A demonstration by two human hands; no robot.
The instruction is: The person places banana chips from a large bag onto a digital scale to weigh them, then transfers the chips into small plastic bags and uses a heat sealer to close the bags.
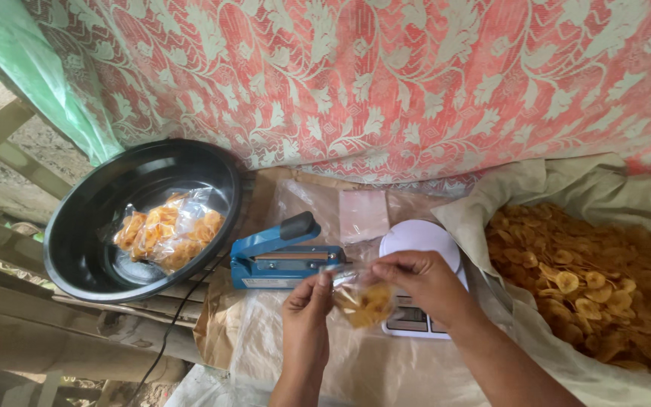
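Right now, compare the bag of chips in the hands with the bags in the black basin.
The held bag is a single one, pinched at its top by the left hand and right hand; the basin bags are several, lying flat and untouched in the black basin. Both are clear plastic holding yellow chips.

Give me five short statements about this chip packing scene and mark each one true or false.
1. Both hands hold a small clear plastic bag of yellow chips. True: the left hand and right hand pinch its top.
2. The round black plastic basin is empty. False: filled clear chip packets lie in it.
3. The blue heat sealer sits between the basin and the white digital scale. True.
4. The scale's platform carries a bag. False: it is bare.
5. Loose chips lie on a cloth at the left. False: at the right.
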